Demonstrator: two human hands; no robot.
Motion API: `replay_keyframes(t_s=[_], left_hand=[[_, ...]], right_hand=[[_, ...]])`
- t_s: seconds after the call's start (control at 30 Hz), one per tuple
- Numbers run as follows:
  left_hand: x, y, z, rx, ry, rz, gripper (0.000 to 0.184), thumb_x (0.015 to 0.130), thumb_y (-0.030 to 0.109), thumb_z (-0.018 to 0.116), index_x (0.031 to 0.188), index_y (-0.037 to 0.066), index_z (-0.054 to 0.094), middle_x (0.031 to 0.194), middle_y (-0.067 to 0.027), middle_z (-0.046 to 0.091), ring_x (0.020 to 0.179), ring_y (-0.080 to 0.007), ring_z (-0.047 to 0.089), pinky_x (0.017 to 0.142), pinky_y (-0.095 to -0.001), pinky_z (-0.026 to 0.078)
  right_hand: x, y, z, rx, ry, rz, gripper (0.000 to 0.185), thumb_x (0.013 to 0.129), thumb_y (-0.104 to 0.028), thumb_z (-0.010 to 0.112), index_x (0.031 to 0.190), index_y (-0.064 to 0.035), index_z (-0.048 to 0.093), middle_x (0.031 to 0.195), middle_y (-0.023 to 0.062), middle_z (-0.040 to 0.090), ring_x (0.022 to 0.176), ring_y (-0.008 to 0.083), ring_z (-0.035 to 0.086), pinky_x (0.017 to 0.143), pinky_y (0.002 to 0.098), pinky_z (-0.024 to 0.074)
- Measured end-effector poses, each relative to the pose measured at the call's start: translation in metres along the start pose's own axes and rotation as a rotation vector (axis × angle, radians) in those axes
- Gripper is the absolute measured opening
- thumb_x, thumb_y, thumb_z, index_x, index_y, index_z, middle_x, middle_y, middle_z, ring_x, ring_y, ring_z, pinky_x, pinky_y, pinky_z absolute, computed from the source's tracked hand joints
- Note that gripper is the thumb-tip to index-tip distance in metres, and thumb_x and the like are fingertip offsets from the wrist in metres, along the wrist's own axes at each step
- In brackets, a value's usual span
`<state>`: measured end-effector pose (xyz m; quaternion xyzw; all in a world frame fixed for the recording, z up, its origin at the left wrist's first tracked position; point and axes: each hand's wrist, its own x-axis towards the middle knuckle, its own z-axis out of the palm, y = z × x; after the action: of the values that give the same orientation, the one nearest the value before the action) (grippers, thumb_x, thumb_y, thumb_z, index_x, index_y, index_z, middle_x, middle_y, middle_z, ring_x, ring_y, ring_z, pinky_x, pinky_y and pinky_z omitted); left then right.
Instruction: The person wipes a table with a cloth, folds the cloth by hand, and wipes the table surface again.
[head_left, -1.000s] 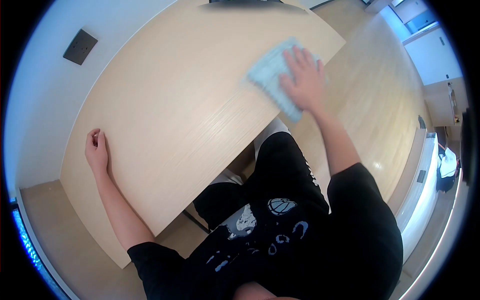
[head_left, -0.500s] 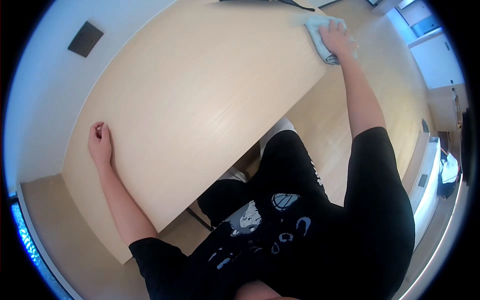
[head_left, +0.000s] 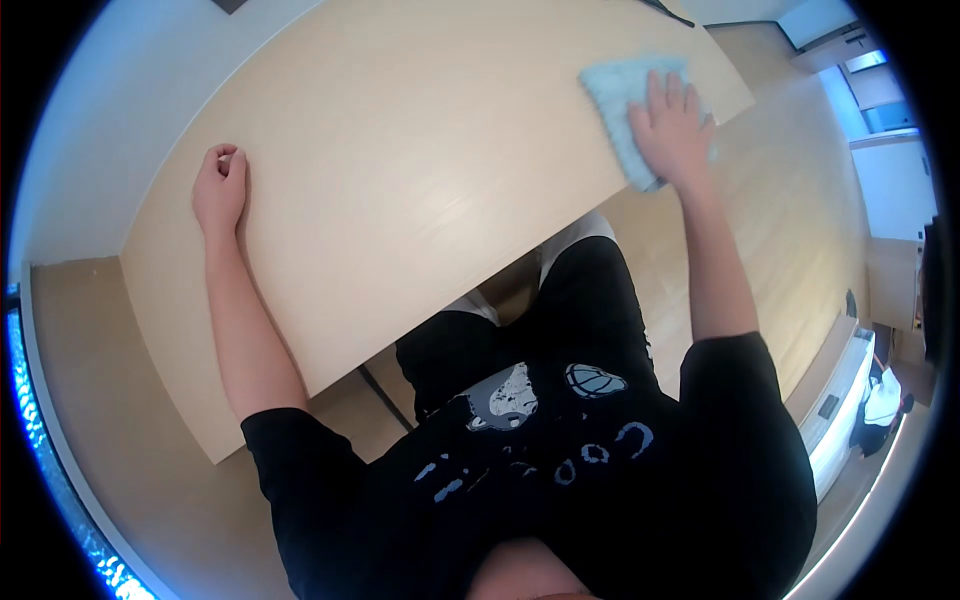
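Observation:
A light blue, fluffy cleaning cloth lies on the right part of a pale wooden table, its lower corner at the front edge. My right hand presses down on the cloth, palm down with fingers somewhat spread, and holds it against the tabletop. Over on the left, my left hand rests on its side on the table with the fingers curled in toward the thumb. Nothing shows inside that curl. Both forearms reach forward from black sleeves.
A white wall borders the table's far left side. A dark strap-like item lies at the far edge. My legs are under the front edge. Wooden floor extends to the right, with white cabinets beyond.
My right hand has drawn the cloth nearer to me along the table's right side. The camera view has shifted, so the table sits higher in view. My left hand stays curled on the table.

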<state>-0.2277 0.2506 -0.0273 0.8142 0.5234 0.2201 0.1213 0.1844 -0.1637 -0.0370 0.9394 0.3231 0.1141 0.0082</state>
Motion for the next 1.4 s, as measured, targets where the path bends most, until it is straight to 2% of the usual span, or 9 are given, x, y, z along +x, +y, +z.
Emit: replay_keyframes(t_s=[0.4,0.7,0.9,1.03,1.1,1.17,1.23,1.3,1.4], left_hand=[[0.004,-0.001,-0.001,-0.014,-0.028,-0.041,0.034,0.091,0.042,0.061,0.114,0.019,0.07,0.091,-0.0002,0.071,0.088,-0.0187,0.066,0.084,-0.0353,0.051],[-0.002,0.001,0.004,-0.159,0.121,-0.038,0.033,0.091,0.035,0.063,0.109,0.009,0.073,0.098,-0.0072,0.074,0.091,-0.0202,0.068,0.084,-0.0335,0.052],[-0.036,0.01,-0.004,-0.151,0.13,-0.054,0.035,0.09,0.035,0.065,0.107,0.006,0.073,0.098,-0.009,0.074,0.091,-0.0207,0.069,0.086,-0.0335,0.052],[-0.116,0.066,-0.033,-0.426,0.027,-0.087,0.03,0.091,0.021,0.065,0.112,0.0,0.069,0.106,-0.0135,0.072,0.099,-0.0242,0.068,0.089,-0.035,0.052],[-0.169,0.097,-0.045,-0.285,0.068,0.193,0.03,0.089,0.015,0.067,0.115,0.0,0.067,0.112,-0.0152,0.07,0.104,-0.0276,0.066,0.092,-0.0371,0.05],[-0.216,0.149,-0.053,-0.165,0.082,0.369,0.036,0.086,0.018,0.071,0.117,0.002,0.066,0.116,-0.0165,0.068,0.107,-0.0325,0.063,0.095,-0.0409,0.047],[-0.241,0.188,-0.042,-0.064,0.071,0.428,0.043,0.085,0.026,0.072,0.121,0.004,0.064,0.125,-0.0203,0.063,0.114,-0.0368,0.058,0.099,-0.0489,0.043],[-0.257,0.221,-0.023,0.014,0.032,0.351,0.056,0.087,0.034,0.07,0.134,0.006,0.058,0.138,-0.0233,0.055,0.129,-0.0421,0.05,0.109,-0.0557,0.035],[-0.263,0.249,0.016,0.135,0.015,0.22,0.063,0.09,0.047,0.064,0.14,0.01,0.055,0.148,-0.026,0.045,0.136,-0.0455,0.041,0.108,-0.0674,0.027]], right_hand=[[-0.158,-0.203,-0.082,0.466,-0.02,-0.636,0.067,0.089,-0.043,0.053,0.147,-0.0083,0.05,0.155,0.0224,0.039,0.147,0.0455,0.026,0.111,0.0741,0.0178],[-0.156,-0.206,-0.079,0.532,0.053,-0.66,0.065,0.089,-0.042,0.055,0.144,-0.0072,0.051,0.152,0.0242,0.04,0.143,0.0489,0.028,0.109,0.0755,0.018],[-0.159,-0.167,-0.084,0.809,-0.006,-0.842,0.055,0.086,-0.029,0.066,0.135,-0.0054,0.059,0.145,0.0198,0.05,0.138,0.0418,0.041,0.111,0.0695,0.0247],[-0.148,-0.091,-0.087,1.208,0.03,-0.77,0.037,0.084,-0.017,0.069,0.118,-0.0016,0.068,0.119,0.0156,0.067,0.112,0.0355,0.063,0.104,0.0492,0.0441],[-0.129,-0.052,-0.061,1.108,0.189,-0.569,0.031,0.086,-0.014,0.067,0.114,-0.0004,0.069,0.116,0.0162,0.068,0.108,0.0333,0.064,0.099,0.043,0.048],[-0.099,-0.021,-0.045,1.133,0.117,-0.262,0.028,0.09,-0.012,0.064,0.115,0.0,0.068,0.116,0.0168,0.068,0.108,0.0309,0.064,0.096,0.0404,0.049],[-0.064,-0.002,-0.034,1.065,0.208,-0.159,0.026,0.094,-0.013,0.061,0.116,-0.0008,0.068,0.118,0.0167,0.067,0.11,0.0288,0.063,0.097,0.0386,0.0483],[-0.027,0.01,-0.023,0.905,0.254,-0.149,0.029,0.095,-0.016,0.061,0.12,-0.003,0.067,0.124,0.0172,0.065,0.119,0.0295,0.059,0.101,0.0397,0.046],[0.016,0.013,0.01,0.726,0.289,-0.17,0.037,0.095,-0.025,0.061,0.126,-0.0059,0.064,0.134,0.0155,0.06,0.129,0.0309,0.052,0.107,0.042,0.0416]])
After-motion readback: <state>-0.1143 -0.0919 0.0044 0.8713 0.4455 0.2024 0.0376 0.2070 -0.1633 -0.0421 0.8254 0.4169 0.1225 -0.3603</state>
